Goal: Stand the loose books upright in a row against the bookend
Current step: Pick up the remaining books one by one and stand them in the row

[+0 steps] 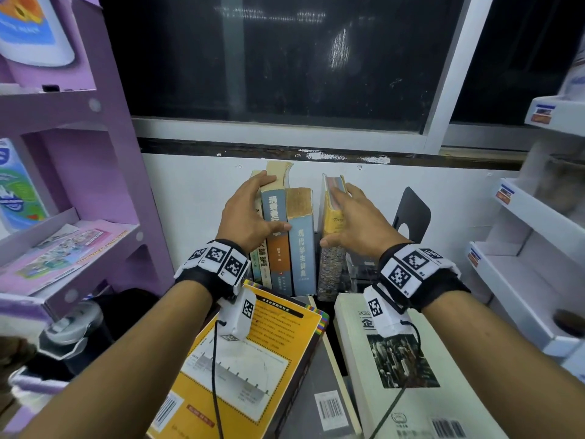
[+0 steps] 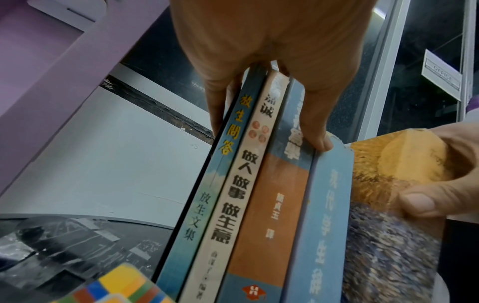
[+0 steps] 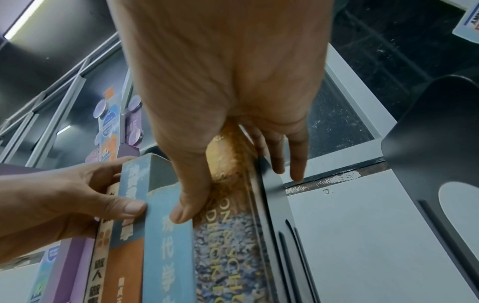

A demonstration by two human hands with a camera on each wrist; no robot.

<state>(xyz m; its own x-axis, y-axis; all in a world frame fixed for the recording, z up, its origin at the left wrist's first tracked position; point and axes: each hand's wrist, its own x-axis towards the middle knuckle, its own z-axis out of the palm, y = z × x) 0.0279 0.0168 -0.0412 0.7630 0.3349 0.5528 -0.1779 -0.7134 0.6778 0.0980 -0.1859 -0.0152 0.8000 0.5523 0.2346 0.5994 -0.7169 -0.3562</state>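
Observation:
Several books stand upright on the desk by the wall. My left hand grips the left group, fingers behind the thin books and thumb on the blue and orange spine, beside the blue dictionary. My right hand holds the yellow, mottled book upright, thumb on its spine and fingers along its right side. A narrow gap separates it from the dictionary in the head view. A dark panel lies against its right face. The black bookend stands further right.
Three loose books lie flat in front: a yellow-covered one, a grey one and a white one. A purple shelf unit stands at the left, white shelves at the right, a window above the wall.

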